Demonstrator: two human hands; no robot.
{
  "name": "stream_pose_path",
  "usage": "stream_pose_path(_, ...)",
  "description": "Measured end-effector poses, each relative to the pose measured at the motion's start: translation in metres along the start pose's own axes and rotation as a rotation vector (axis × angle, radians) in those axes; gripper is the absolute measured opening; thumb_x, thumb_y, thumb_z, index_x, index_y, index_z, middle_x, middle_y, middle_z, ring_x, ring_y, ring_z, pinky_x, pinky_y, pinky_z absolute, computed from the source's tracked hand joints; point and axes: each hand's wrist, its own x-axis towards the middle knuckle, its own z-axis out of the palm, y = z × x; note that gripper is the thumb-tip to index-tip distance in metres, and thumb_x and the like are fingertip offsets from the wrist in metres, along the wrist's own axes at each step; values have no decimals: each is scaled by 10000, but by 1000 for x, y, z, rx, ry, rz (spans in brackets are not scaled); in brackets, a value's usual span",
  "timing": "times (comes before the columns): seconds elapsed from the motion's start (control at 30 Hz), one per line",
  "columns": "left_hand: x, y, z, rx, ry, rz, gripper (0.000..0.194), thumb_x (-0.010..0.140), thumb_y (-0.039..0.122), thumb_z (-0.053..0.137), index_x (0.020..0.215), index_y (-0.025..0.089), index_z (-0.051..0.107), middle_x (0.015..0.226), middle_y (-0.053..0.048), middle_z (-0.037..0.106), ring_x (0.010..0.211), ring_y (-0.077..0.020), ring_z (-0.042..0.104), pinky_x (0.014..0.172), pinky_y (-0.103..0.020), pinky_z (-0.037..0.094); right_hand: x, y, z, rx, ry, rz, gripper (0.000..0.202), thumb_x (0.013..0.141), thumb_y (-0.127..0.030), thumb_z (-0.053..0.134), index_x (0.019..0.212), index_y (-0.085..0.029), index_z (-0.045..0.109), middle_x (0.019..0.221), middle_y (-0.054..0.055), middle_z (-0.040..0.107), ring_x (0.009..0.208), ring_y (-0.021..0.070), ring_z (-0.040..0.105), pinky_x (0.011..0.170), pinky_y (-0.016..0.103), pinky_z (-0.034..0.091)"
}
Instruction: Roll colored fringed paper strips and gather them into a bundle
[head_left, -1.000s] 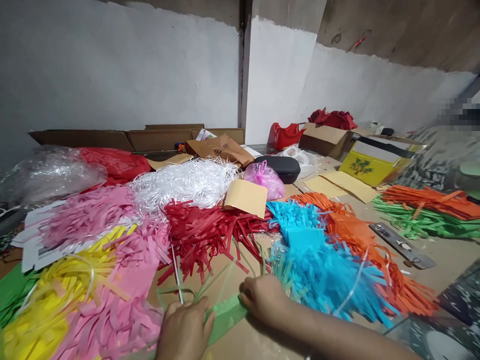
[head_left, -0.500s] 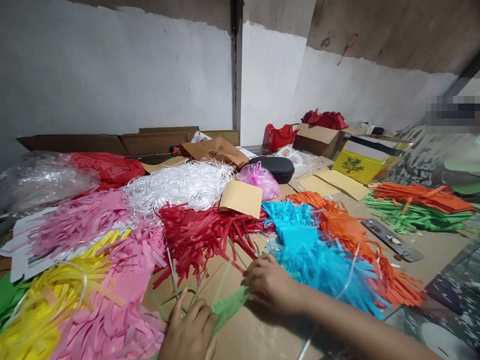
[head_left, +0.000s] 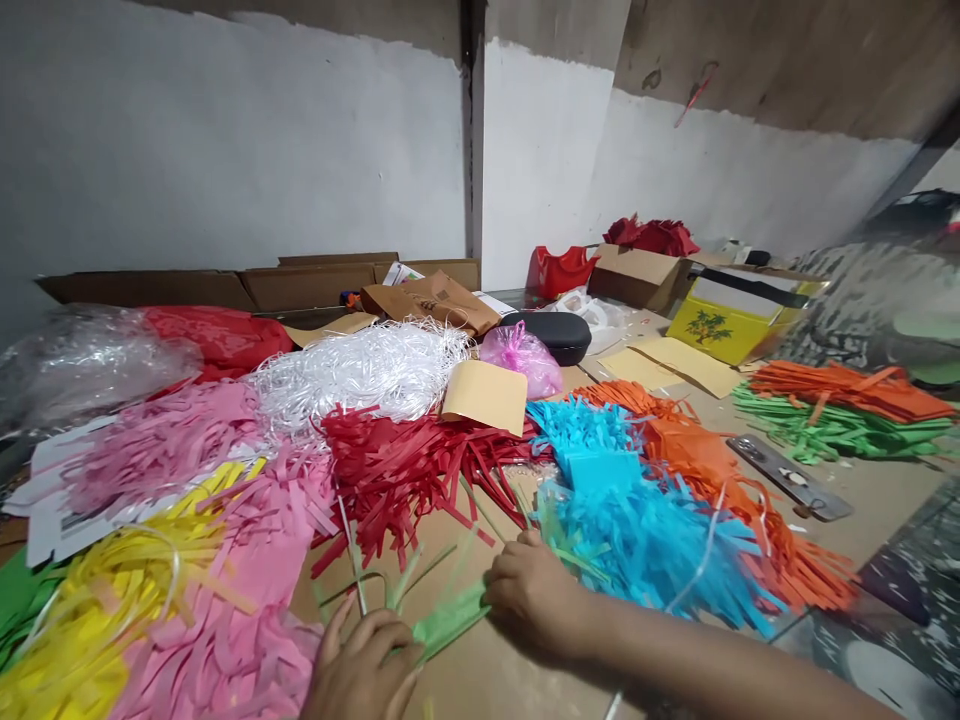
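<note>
To the far left of the red fringed paper (head_left: pixel 397 470), and toward the person, lies the yellow fringed paper (head_left: pixel 82 640). Between these two, the pink fringed paper (head_left: pixel 262 555) extends toward the person. The left hand (head_left: pixel 364 660) is positioned on the person's side of the red fringed paper. Its fingers are slightly apart over the left end of the green strip (head_left: pixel 448 622); whether they grip it cannot be told. The white string bundle (head_left: pixel 367 370) lies directly behind the red fringed paper. The green strip is located on the person's side of the red fringed paper, slightly right of its middle, and spans the gap between both hands. The tan card (head_left: pixel 486 395) rests at the rear right edge of the red fringed paper. The right hand (head_left: pixel 536 597) is situated in front and to the right of the red fringed paper, fingers curled together and clamped on the strip's right end. The blue fringed paper (head_left: pixel 637 500) adjoins the red fringed paper on its right; the orange fringed paper (head_left: pixel 694 450) lies farther right.
</note>
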Motion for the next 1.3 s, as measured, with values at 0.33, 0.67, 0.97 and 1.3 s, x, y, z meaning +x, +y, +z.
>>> stream_pose_path(0.33,-1,3,11,38,-39,-187,156,925,255,586,779,278,634,755,90,663,782,-164,645,935,-394,296,14,5,-15,184,-120,280,151,936,-279,738,806,-204,748,845,-3,731,860,168,632,789,326,327)
stream_pose_path(0.67,7,2,22,-28,-226,-423,216,900,219,545,734,267,675,799,27,682,871,-232,631,914,-460,371,24,-1,-6,92,-108,389,192,807,-261,771,676,-175,661,784,24,716,811,208,621,785,366,347)
stream_pose_path(0.97,21,13,9,-101,40,-335,299,799,88,538,770,345,689,810,51,674,907,-216,629,1044,-472,278,11,-3,-10,-233,101,-307,137,1004,-283,591,942,-194,674,1028,32,717,1045,243,562,1048,514,285)
stream_pose_path(1.3,31,6,19,277,-64,-226,163,789,194,706,941,219,759,876,-48,754,934,-279,653,1116,-557,285,16,3,-15,-342,245,-378,178,989,-181,588,819,-178,640,846,12,662,961,217,550,1152,532,217)
